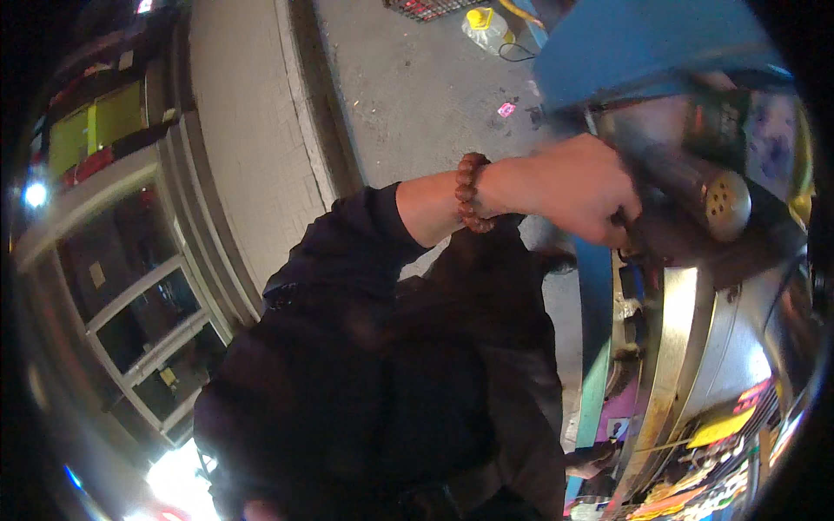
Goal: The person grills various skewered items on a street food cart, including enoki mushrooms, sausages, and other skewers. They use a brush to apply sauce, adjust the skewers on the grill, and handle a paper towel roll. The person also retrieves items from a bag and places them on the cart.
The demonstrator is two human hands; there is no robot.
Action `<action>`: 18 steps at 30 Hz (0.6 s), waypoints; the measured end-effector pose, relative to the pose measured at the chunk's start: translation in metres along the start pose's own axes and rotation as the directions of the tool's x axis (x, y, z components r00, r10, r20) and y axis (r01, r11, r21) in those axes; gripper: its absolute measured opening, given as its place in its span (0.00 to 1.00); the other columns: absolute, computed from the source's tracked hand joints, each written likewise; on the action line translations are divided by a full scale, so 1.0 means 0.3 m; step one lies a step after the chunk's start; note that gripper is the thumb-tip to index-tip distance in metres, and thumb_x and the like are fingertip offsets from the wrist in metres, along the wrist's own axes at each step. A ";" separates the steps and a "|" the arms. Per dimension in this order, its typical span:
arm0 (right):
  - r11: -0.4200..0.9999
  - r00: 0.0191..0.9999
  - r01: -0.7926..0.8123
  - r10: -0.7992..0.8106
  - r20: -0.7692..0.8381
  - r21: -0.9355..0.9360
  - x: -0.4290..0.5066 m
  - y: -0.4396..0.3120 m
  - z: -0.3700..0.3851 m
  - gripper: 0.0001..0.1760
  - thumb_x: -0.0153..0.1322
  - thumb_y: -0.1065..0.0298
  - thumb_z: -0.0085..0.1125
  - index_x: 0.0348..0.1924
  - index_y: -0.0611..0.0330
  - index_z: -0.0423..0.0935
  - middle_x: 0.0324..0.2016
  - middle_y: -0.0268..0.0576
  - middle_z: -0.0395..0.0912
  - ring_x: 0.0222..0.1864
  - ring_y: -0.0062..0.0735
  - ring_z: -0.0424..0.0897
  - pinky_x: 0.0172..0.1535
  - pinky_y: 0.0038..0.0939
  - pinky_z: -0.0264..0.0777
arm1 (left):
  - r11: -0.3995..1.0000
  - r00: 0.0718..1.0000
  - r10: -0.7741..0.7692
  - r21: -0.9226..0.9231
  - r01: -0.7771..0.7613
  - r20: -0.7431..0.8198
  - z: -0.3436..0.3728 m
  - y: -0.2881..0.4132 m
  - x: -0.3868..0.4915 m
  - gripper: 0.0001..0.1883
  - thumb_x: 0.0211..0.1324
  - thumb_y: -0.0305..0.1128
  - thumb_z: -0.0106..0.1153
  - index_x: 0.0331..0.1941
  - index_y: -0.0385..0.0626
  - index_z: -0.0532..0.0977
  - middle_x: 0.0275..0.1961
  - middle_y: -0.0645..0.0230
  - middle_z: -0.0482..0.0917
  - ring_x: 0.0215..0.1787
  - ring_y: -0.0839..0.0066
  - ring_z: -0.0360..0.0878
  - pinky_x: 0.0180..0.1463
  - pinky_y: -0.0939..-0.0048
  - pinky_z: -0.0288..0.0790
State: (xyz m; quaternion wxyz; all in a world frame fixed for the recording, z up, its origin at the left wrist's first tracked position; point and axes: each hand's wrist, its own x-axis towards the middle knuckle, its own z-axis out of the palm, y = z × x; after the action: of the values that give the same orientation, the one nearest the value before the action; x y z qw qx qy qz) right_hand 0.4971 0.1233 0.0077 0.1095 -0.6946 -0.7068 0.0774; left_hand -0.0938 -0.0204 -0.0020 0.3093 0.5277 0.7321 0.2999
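Observation:
My left hand (573,189), with a brown bead bracelet (468,192) at the wrist, reaches to the right from a black sleeve. Its fingers are curled against a dark, blurred thing. Just beyond them is a dark cylindrical shaker (690,185), tilted, its pale metal cap pierced with several holes. Blur and shadow hide whether the fingers grip the shaker or something beside it. My right hand cannot be made out. A small skin-toned shape (589,459) shows at the lower right, past the black clothing; whose it is cannot be told.
Metal edging (677,325) and a pale metal surface (730,338) run along the right side, with skewered food (684,492) and a yellow card (723,426) below. A blue panel (651,52) fills the upper right. A yellow-capped plastic jug (488,31) stands on the floor. A framed window (143,325) is at left.

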 end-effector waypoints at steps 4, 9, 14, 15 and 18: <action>0.989 0.989 0.147 -0.147 0.024 -0.012 0.003 -0.004 0.006 0.24 0.83 0.54 0.52 0.52 0.70 0.84 0.46 0.52 0.87 0.46 0.44 0.86 0.51 0.43 0.79 | 0.993 0.996 0.079 -0.087 -0.082 -0.043 -0.019 -0.044 -0.008 0.10 0.54 0.39 0.62 0.36 0.50 0.86 0.36 0.60 0.86 0.47 0.54 0.83 0.51 0.52 0.76; 0.987 0.987 0.158 -0.156 0.042 -0.022 0.010 -0.028 -0.001 0.24 0.84 0.54 0.52 0.52 0.70 0.84 0.46 0.52 0.87 0.46 0.44 0.86 0.51 0.43 0.79 | 0.972 0.987 0.135 -0.181 -0.149 -0.090 -0.003 -0.060 -0.006 0.10 0.60 0.38 0.60 0.40 0.49 0.85 0.38 0.59 0.86 0.49 0.53 0.83 0.56 0.52 0.75; 0.985 0.985 0.169 -0.167 0.047 -0.030 0.011 -0.047 -0.011 0.24 0.84 0.54 0.52 0.52 0.71 0.84 0.46 0.52 0.87 0.46 0.44 0.86 0.51 0.43 0.79 | 0.989 0.991 0.133 -0.068 -0.134 -0.023 -0.006 -0.052 -0.002 0.11 0.62 0.38 0.57 0.40 0.48 0.84 0.39 0.58 0.86 0.48 0.53 0.84 0.57 0.52 0.75; 0.985 0.985 0.170 -0.168 0.045 -0.030 0.009 -0.048 -0.012 0.24 0.84 0.54 0.52 0.52 0.71 0.84 0.46 0.52 0.87 0.46 0.44 0.86 0.51 0.43 0.79 | 0.990 0.991 0.136 -0.039 -0.135 0.001 -0.009 -0.051 0.003 0.11 0.63 0.38 0.56 0.40 0.48 0.84 0.39 0.58 0.86 0.48 0.53 0.84 0.57 0.52 0.75; 0.984 0.984 0.173 -0.171 0.046 -0.035 0.006 -0.049 -0.014 0.24 0.84 0.54 0.52 0.52 0.71 0.84 0.46 0.52 0.87 0.46 0.44 0.86 0.51 0.43 0.79 | 0.986 0.984 0.165 -0.012 -0.165 0.072 -0.019 -0.056 0.022 0.12 0.64 0.39 0.56 0.41 0.48 0.84 0.40 0.57 0.86 0.49 0.52 0.84 0.57 0.51 0.75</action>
State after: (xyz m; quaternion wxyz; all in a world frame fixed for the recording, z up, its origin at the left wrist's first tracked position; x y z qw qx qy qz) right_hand 0.4841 0.1247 0.0156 0.0870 -0.6310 -0.7678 0.0689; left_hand -0.1097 -0.0191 -0.0121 0.3115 0.5962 0.6732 0.3070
